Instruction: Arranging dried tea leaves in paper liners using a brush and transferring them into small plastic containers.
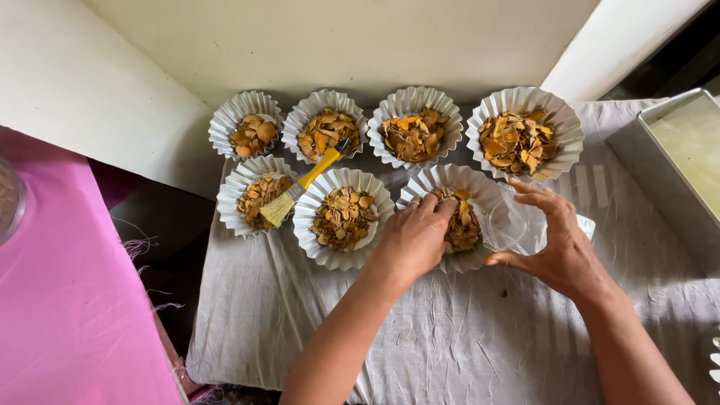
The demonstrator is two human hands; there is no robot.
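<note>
Seven fluted white paper cups of dried orange-brown slices sit in two rows on a grey cloth point(465, 337). My left hand point(409, 240) reaches into the front right cup point(469, 184), fingers down on the slices point(465, 225). My right hand point(559, 244) holds a clear plastic bag point(517, 221) against that cup's right rim. A yellow-handled brush point(300, 187) lies across the front left cup point(251, 196) and the back cup point(324, 124). The front middle cup point(343, 217) is just left of my left hand.
Back row also has cups at the far left point(246, 124), centre right point(414, 124) and far right point(525, 131). A metal tray point(675, 157) stands at the right. Pink cloth point(67, 300) covers the left, with a dark gap beside it. A cream wall rises behind.
</note>
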